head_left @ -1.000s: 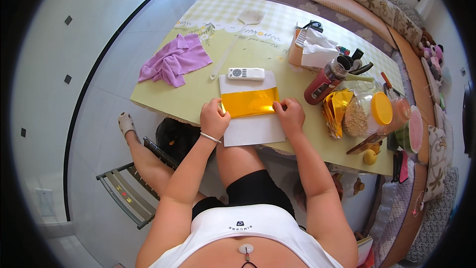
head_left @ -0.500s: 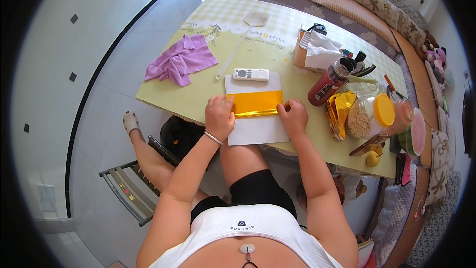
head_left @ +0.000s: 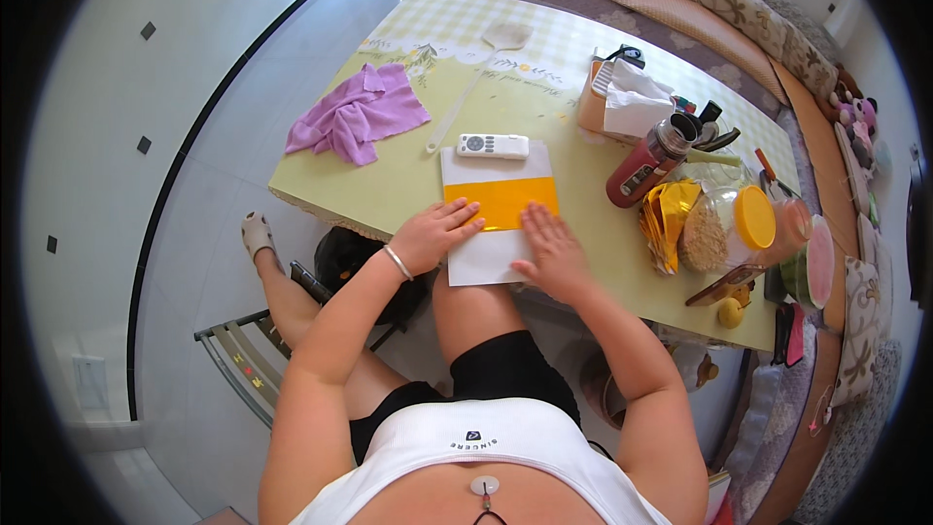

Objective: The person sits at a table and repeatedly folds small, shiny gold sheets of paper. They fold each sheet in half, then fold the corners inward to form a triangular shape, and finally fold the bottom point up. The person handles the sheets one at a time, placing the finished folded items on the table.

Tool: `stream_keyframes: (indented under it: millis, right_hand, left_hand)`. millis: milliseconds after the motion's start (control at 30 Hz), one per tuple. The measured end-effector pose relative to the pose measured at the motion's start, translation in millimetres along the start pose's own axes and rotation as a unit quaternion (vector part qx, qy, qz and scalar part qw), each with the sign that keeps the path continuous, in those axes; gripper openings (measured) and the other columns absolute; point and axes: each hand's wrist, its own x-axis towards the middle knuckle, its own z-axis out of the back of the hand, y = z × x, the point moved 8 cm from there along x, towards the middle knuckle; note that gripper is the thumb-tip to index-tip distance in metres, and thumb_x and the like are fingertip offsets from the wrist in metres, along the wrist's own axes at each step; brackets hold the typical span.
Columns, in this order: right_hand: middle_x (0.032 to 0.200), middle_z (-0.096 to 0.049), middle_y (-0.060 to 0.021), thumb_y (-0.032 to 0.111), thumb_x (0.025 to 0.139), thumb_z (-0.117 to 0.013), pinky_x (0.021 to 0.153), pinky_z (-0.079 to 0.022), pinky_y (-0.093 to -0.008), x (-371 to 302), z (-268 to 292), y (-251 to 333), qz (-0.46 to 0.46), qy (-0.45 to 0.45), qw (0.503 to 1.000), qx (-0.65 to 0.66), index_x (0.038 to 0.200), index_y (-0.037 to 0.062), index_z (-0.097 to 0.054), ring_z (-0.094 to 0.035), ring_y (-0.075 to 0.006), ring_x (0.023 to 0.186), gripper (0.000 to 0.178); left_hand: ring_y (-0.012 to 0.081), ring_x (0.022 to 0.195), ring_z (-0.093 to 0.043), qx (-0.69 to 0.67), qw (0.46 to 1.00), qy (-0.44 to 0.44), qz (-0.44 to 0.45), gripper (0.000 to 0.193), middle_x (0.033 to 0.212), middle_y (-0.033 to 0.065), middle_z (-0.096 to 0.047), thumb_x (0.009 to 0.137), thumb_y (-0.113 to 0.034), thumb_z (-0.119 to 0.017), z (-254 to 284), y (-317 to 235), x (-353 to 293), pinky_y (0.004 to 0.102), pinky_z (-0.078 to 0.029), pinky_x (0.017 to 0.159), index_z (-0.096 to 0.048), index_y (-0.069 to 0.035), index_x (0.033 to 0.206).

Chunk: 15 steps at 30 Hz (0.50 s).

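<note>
A strip of shiny gold paper lies across a white sheet of paper at the table's near edge. My left hand rests palm down over the strip's left end, its fingers stretched out. Flat on the right end lies my right hand, fingers spread, with its thumb on the white sheet. Neither hand grips anything. At the sheet's far edge sits a white remote control.
A purple cloth and a long-handled spatula lie on the table. To the right stand a tissue box, a dark red bottle, folded gold papers and a yellow-lidded jar.
Both hands have let go of the strip's ends and moved inward, laying their fingers flat on it. The strip's near edge, curled up before, now lies flatter.
</note>
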Motion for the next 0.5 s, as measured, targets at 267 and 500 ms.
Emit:
stream_keyframes:
  millis: [267, 500]
  right_hand:
    - [0.132, -0.059, -0.0210, 0.015, 0.093, -0.068, 0.092, -0.052, -0.0380, -15.3, 42.2, -71.9, -0.118, -0.208, 0.948, 0.209, 0.133, -0.0047, -0.058, -0.061, -0.0292, 0.118, 0.045]
    - [0.081, -0.067, -0.0101, 0.001, 0.095, -0.059, 0.053, -0.055, -0.0273, 42.5, -14.9, -68.6, -0.265, -0.114, 0.771, 0.568, 0.142, -0.0091, -0.047, -0.067, -0.0149, 0.059, 0.050]
  left_hand:
    - [0.0357, 0.123, -0.057, -0.136, 0.960, -0.154, 0.193, 0.048, 0.127, 0.0189, -0.065, 0.078, -0.012, -0.075, 15.2, 56.2, -6.0, 0.0446, -0.045, 0.106, -0.065, -0.005, 0.124]
    - [0.0339, 0.112, -0.062, -0.120, 0.906, 0.050, 0.402, 0.063, 0.113, 0.0164, -0.069, 0.060, -0.026, -0.093, -9.4, 91.3, 34.6, 0.0423, -0.050, 0.100, -0.069, -0.005, 0.114]
